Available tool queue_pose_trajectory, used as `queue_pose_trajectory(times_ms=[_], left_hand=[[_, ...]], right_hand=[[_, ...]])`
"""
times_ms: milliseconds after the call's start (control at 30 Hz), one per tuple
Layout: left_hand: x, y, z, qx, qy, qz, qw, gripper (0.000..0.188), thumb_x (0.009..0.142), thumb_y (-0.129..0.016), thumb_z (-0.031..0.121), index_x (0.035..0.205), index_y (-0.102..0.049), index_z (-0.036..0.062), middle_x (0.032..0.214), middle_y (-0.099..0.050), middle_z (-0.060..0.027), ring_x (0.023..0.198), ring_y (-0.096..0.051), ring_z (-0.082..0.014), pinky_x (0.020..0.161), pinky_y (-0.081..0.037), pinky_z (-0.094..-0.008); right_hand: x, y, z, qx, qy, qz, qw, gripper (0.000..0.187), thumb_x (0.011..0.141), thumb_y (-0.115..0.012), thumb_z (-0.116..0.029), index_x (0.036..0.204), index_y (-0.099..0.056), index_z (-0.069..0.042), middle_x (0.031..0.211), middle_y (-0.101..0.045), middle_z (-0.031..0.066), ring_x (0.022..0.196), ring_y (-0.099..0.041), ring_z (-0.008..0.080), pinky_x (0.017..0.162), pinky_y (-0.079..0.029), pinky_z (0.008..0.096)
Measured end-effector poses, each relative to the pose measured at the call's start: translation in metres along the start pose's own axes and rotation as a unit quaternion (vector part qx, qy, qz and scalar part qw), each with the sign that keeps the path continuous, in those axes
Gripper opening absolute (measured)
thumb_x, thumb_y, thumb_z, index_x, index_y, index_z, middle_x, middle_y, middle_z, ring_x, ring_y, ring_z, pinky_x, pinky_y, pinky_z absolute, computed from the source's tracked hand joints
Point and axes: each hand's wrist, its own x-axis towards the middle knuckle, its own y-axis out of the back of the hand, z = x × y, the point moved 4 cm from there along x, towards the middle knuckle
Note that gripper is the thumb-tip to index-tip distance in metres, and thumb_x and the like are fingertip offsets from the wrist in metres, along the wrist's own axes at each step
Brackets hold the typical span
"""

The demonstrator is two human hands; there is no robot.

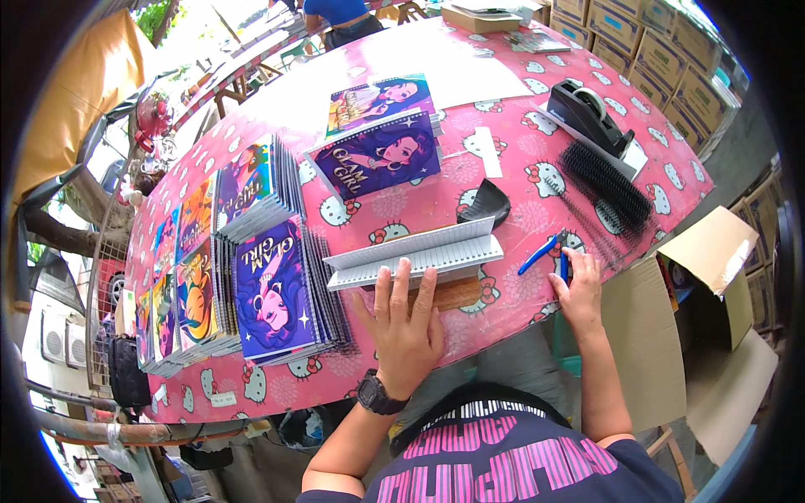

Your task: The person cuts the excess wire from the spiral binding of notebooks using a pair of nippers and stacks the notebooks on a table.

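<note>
My left hand (401,335), with a black watch at the wrist, lies with spread fingers on the near edge of a white lined notebook pad (415,256). This pad has holes along its edge and rests on a brown wooden block (457,293). My right hand (580,289) is at the table's near right edge, its thumb and fingers around one handle of blue-handled pliers (541,253). The other handle points left, outside the hand. Just beyond the pad sits a dark curved scoop-like piece (484,204).
Stacks of colourful notebooks (272,293) stand at left, more notebooks (377,155) farther back. Black spiral coils (604,189) and a tape dispenser (591,117) lie at right. An open cardboard box (646,335) adjoins the pink table (352,381). A person (340,17) is at the far side.
</note>
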Motion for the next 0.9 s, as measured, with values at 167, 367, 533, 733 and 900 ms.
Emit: queue_pose_trajectory(times_ms=[167, 367, 533, 733, 900], left_hand=[[-0.011, -0.01, 0.0, -0.038, 0.033, 0.02, 0.999, 0.061, 0.079, -0.058, 0.015, 0.14, -0.049, 0.0184, 0.146, -0.041, -0.0129, 0.14, -0.029, -0.0324, 0.113, -0.003, -0.0586], [0.009, -0.003, -0.004, -0.01, 0.038, 0.053, 0.998, 0.05, 0.082, -0.06, 0.014, 0.132, -0.055, 0.0177, 0.137, -0.05, -0.0073, 0.131, -0.04, -0.0263, 0.111, -0.01, -0.0527], [0.048, 0.013, -0.016, -0.061, 0.042, 0.104, 0.992, 0.022, 0.084, -0.066, 0.014, 0.107, -0.066, 0.0157, 0.106, -0.066, 0.0018, 0.102, -0.058, -0.0156, 0.098, -0.026, -0.0399], [0.064, 0.012, -0.018, -0.101, 0.048, 0.11, 0.988, 0.014, 0.082, -0.067, 0.013, 0.096, -0.066, 0.014, 0.095, -0.067, 0.0001, 0.092, -0.062, -0.0177, 0.092, -0.03, -0.0384], [0.074, 0.006, -0.023, -0.092, 0.056, 0.112, 0.988, 0.015, 0.081, -0.068, 0.015, 0.096, -0.067, 0.014, 0.093, -0.068, -0.0021, 0.09, -0.062, -0.0202, 0.088, -0.031, -0.0371]], right_hand=[[0.012, 0.011, 0.002, 0.203, -0.07, -0.027, 0.976, 0.046, 0.078, -0.06, 0.003, 0.123, -0.053, -0.001, 0.104, -0.052, 0.0113, 0.085, -0.055, 0.0227, 0.078, -0.049, 0.0346], [0.007, 0.054, -0.063, 0.494, -0.067, -0.187, 0.846, 0.052, 0.093, -0.05, -0.004, 0.143, -0.036, -0.005, 0.098, -0.047, 0.0008, 0.066, -0.042, 0.0042, 0.055, -0.034, 0.0165], [-0.023, 0.037, -0.084, 0.609, -0.094, -0.313, 0.723, 0.048, 0.099, -0.046, -0.012, 0.143, -0.033, -0.001, 0.085, -0.048, -0.0009, 0.062, -0.04, 0.0045, 0.054, -0.034, 0.0185], [-0.027, 0.024, -0.139, 0.546, -0.043, -0.264, 0.794, 0.042, 0.097, -0.046, -0.007, 0.137, -0.036, 0.002, 0.085, -0.049, 0.0014, 0.062, -0.044, 0.0062, 0.055, -0.039, 0.0217], [-0.017, 0.008, -0.161, 0.484, -0.006, -0.195, 0.853, 0.032, 0.094, -0.049, -0.004, 0.124, -0.04, 0.001, 0.085, -0.061, 0.0097, 0.075, -0.061, 0.0151, 0.065, -0.049, 0.0295]])
